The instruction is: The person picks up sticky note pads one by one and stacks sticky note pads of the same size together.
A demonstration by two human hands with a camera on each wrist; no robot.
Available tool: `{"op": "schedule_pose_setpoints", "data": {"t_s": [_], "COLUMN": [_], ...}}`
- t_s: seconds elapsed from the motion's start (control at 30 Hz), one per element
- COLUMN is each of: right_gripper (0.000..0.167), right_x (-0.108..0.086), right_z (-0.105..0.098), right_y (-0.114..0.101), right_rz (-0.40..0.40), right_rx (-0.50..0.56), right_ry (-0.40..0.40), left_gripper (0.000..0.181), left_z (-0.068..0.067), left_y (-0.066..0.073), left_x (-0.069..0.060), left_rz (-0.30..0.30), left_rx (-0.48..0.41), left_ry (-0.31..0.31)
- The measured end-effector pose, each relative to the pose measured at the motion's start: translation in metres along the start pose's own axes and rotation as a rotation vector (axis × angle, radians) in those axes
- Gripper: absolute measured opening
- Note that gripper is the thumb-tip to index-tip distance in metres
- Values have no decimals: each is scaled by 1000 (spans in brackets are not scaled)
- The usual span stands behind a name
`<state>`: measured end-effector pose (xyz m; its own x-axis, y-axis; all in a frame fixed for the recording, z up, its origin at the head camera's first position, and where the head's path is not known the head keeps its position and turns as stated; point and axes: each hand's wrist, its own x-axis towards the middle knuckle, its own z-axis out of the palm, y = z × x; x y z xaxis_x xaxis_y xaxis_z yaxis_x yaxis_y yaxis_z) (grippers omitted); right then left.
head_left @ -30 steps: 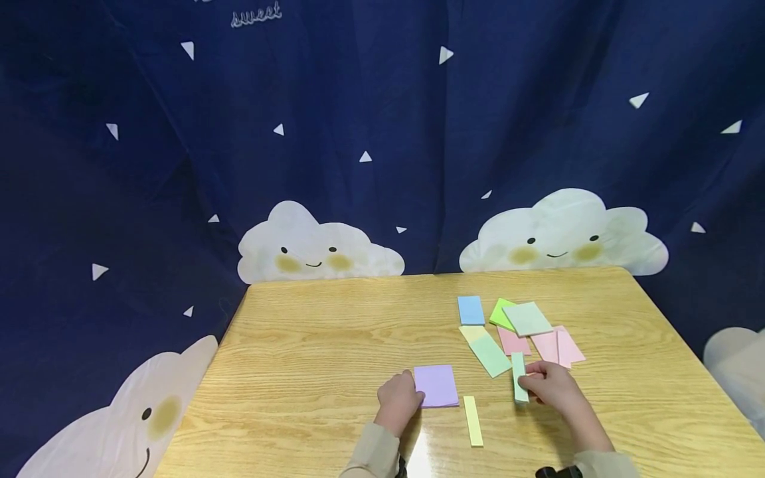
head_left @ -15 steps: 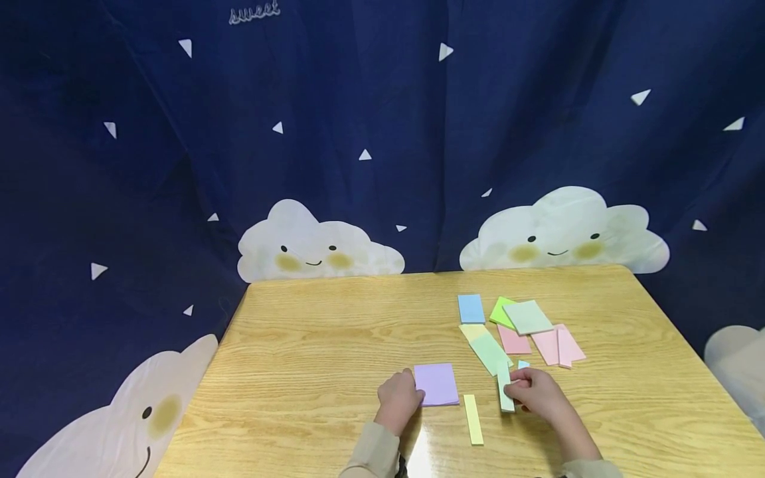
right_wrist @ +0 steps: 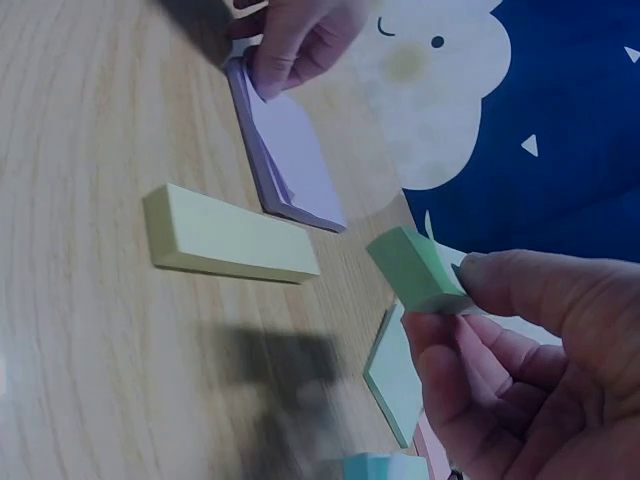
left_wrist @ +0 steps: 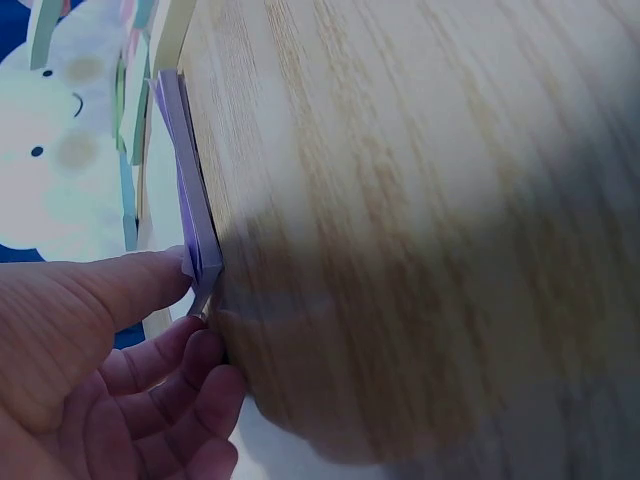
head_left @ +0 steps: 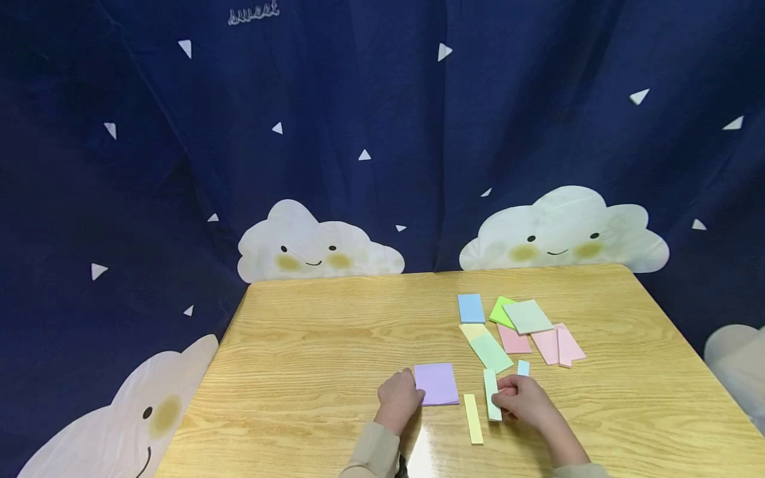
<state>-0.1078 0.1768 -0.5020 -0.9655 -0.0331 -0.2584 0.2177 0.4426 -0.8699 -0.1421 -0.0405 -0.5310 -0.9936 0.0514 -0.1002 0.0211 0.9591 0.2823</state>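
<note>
My left hand point(head_left: 399, 398) pinches the near-left edge of a square purple sticky note pad point(head_left: 436, 383) lying on the table. In the left wrist view, the thumb is on the purple pad point(left_wrist: 190, 170) and a fingertip is at its edge. My right hand point(head_left: 526, 400) holds a narrow pale green sticky note pad point(head_left: 491, 395) between thumb and fingers. Seen from the right wrist, this green pad point(right_wrist: 415, 270) is raised off the table, with one sheet curling away. Between the hands lies a narrow yellow sticky note pad point(head_left: 473, 419).
Behind the right hand is a narrow light blue pad point(head_left: 523, 368). Farther back lie a blue pad point(head_left: 471, 309), a yellow-and-green pad point(head_left: 491, 352), a bright green one point(head_left: 502, 312), a pale grey-green one point(head_left: 528, 317) and pink ones point(head_left: 514, 339). A dark curtain hangs behind the wooden table point(head_left: 323, 332).
My right hand has carried the pale green pad left and nearer to me, towards the yellow pad. The narrow light blue pad has come into view behind it. My left hand has stayed put.
</note>
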Motion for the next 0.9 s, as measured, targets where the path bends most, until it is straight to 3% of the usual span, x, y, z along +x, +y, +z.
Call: {"op": "schedule_pose_setpoints", "data": {"t_s": [0.63,0.9], "right_gripper": [21,16], "right_x": [0,-1], "right_z": [24,37], "right_y": [14,15], "right_rz": [8,66], "right_rx": [44,9], "right_ry": [-79,-33], "left_gripper": [27,26], "left_z": [0,2], "left_y": [0,-1], "left_x": [0,2], "left_rz": [0,0], "left_rx": [14,6], "left_ry": [-7,-6]}}
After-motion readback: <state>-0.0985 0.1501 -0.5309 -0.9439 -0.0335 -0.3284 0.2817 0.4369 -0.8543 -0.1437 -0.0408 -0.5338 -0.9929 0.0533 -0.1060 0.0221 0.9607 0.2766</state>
